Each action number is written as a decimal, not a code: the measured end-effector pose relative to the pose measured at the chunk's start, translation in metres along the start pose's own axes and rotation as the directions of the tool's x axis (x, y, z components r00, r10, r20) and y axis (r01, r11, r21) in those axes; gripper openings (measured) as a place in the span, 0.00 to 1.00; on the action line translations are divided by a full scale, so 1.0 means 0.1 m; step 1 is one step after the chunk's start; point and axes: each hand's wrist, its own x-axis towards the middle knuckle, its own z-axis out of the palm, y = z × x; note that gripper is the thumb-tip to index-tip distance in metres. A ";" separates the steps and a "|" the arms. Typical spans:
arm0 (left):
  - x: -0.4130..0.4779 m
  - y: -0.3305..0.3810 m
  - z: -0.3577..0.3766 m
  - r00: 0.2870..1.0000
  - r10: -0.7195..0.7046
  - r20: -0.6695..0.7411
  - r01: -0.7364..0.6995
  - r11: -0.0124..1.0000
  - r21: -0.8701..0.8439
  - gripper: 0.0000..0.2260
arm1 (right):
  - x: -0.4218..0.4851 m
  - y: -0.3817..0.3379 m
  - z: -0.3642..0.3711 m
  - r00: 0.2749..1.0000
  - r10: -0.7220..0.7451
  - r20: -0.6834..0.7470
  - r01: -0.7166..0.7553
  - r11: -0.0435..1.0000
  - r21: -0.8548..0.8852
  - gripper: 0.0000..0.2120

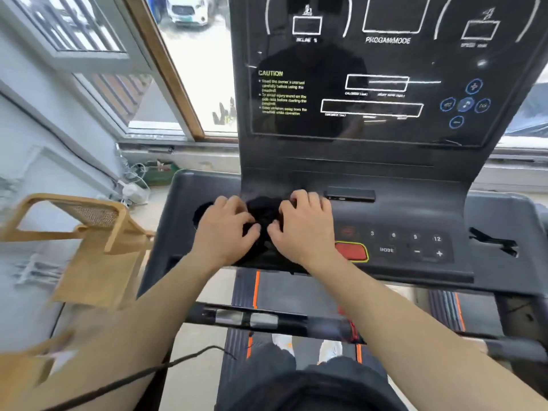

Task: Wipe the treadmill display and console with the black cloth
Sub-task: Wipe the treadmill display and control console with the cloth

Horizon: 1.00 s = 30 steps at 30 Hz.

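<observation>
Both hands bunching the black cloth on the treadmill console, ahead of wiping.

The black cloth (262,221) lay crumpled on the console (415,215), left of the red stop button (351,252) and below the display (364,84). Left hand (225,229) and right hand (305,226) pressed on it from either side, fingers (252,229) curled and pinching the fabric between them; judged as gathering it into a pad for a firmer wiping face. Cloth sat low, so the console was likely first and the display not yet reached. The keypad (415,244) stayed uncovered. Frame slightly blurred; exact grip depth unclear.
</observation>
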 end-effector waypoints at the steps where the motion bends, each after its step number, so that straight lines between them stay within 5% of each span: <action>1: -0.05 0.05 0.06 1.000 0.000 -0.005 -0.001 1.000 -0.021 0.20 | -0.08 0.04 0.06 1.000 -0.010 0.002 0.010 1.000 0.007 0.20; 7: -0.31 0.32 0.54 0.994 -0.001 0.106 -0.002 1.000 0.030 0.24 | -0.41 0.17 0.46 0.935 -0.229 0.271 0.232 0.972 0.023 0.32; 15: -0.46 0.44 0.57 0.986 0.047 0.161 -0.046 0.999 -0.010 0.24 | -0.62 0.41 0.48 0.905 -0.309 0.293 0.311 0.949 0.041 0.34; 20: 0.05 0.47 0.58 0.973 -0.049 0.225 0.061 0.997 -0.047 0.31 | -0.17 0.41 0.39 0.921 -0.195 0.338 0.192 0.980 0.043 0.36; 26: -0.73 0.38 0.43 0.969 0.104 0.226 -0.084 0.992 -0.094 0.26 | -0.89 0.28 0.35 0.873 -0.323 0.365 0.310 0.946 0.095 0.41; 30: -0.61 0.28 0.42 0.977 -0.070 0.201 0.079 0.996 -0.039 0.28 | -0.49 0.16 0.36 0.835 -0.391 0.388 0.391 0.917 0.084 0.41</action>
